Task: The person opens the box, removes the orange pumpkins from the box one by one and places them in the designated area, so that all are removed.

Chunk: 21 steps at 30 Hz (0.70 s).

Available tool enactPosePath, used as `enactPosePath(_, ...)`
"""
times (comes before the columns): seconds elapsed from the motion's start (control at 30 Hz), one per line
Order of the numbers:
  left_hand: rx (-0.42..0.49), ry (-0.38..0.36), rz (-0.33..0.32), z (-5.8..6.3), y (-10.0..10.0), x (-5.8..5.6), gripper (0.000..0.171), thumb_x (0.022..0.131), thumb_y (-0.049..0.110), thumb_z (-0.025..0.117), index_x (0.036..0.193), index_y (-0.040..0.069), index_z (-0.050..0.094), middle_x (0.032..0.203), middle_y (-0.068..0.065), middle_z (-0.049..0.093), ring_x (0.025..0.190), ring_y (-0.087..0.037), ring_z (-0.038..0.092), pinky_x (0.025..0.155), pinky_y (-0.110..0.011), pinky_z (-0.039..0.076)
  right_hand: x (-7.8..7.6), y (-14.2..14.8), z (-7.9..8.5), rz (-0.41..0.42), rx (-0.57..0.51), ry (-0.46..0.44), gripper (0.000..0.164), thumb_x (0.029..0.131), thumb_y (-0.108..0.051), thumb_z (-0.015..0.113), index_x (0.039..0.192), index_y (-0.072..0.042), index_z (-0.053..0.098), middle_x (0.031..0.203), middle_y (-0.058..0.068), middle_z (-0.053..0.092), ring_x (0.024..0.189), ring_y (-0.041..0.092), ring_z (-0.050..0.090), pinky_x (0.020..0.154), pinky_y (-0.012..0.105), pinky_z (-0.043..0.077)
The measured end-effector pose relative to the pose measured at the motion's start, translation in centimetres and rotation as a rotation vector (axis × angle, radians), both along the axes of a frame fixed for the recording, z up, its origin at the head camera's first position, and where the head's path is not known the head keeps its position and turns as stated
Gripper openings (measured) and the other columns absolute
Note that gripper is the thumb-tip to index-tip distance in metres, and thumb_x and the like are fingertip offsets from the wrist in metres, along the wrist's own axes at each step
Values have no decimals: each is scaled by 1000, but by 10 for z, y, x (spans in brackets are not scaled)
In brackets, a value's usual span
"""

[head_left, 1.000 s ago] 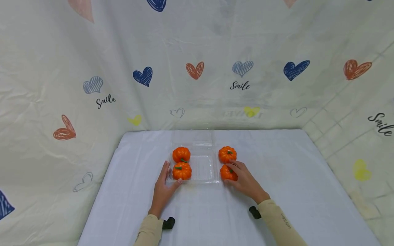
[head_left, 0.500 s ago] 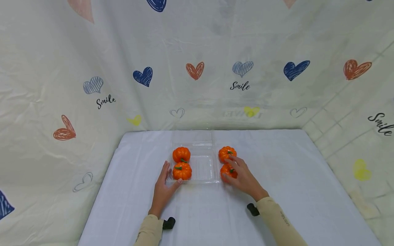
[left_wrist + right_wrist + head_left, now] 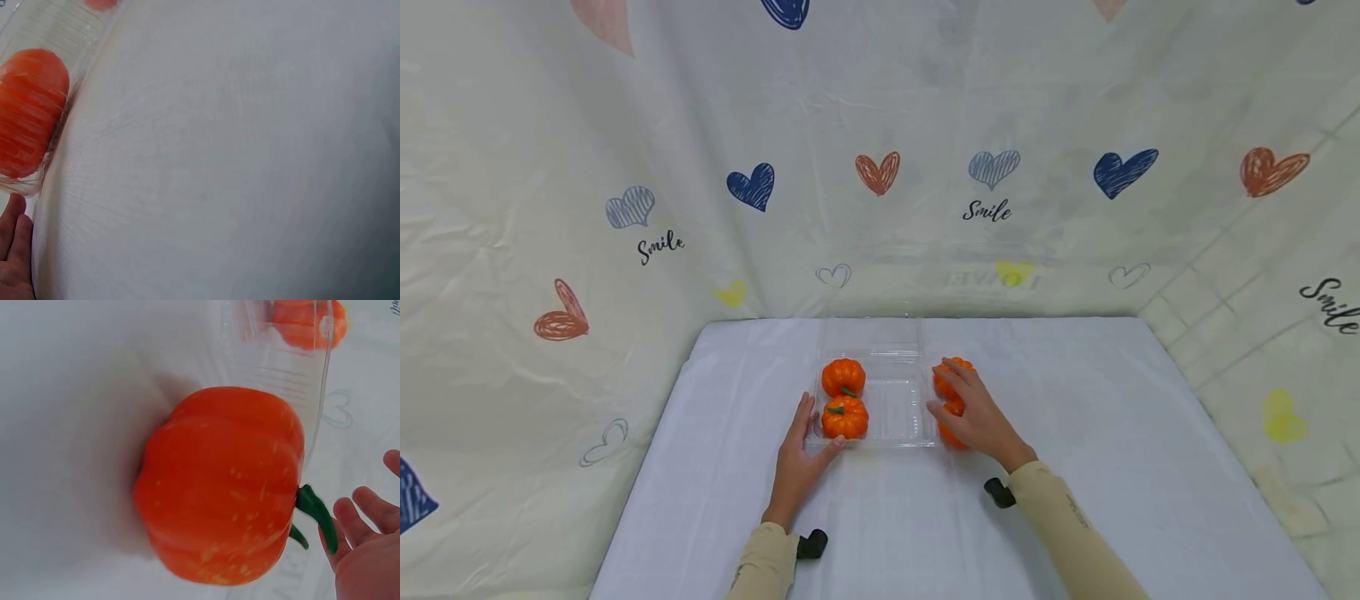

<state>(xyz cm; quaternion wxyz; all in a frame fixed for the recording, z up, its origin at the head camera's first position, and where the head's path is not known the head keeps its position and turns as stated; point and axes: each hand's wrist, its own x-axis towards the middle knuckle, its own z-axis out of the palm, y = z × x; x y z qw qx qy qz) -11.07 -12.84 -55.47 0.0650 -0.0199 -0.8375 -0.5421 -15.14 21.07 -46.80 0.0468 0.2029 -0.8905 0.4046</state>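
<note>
A clear plastic clamshell container lies on the white cloth with its lid folded back. In its left half sit two small orange pumpkins, a far one and a near one. My left hand touches the container's near left corner, fingers straight along the side and thumb at the front. Right of the container stand two more pumpkins, a near one and a far one. Over them hovers my right hand, fingers spread, partly hiding both. The right wrist view shows a green-stemmed pumpkin beside the fingers.
The table under the white cloth ends at a hanging sheet printed with hearts and words. Black wrist cameras are worn on the left wrist and right wrist.
My right hand has come off the near right pumpkin and moved away from me, up over the far one. The left hand and container have stayed put.
</note>
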Motion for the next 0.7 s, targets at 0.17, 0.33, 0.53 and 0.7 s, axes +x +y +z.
enactPosePath(0.17,2,-1,-1,1,0,1,95,94,52,81,170,23,34,175,13,25,149,-27,48,122,-54,34,-6,-10,5,9,-11,-59,65,104,-40,71,159,-11,50,170,11,35,156,39,28,118,70,34)
enactPosePath(0.33,0,-4,0,2,0,1,95,94,53,81,170,22,34,175,13,25,149,-27,48,122,-53,35,-14,-23,12,22,-15,-74,68,103,-44,70,160,-12,49,171,8,34,156,37,30,119,69,33)
enactPosePath(0.53,-7,2,1,-1,0,-1,95,93,55,81,170,22,35,175,13,25,149,-28,49,121,-54,35,-25,-37,22,77,-11,-74,70,104,-45,69,162,-13,47,172,8,34,157,37,30,121,67,31)
enactPosePath(0.7,-7,8,0,-2,-1,-2,95,93,55,81,170,21,35,175,14,25,148,-27,49,122,-52,35,-35,-46,33,114,31,-73,72,105,-46,68,165,-14,44,173,9,32,157,37,29,121,68,31)
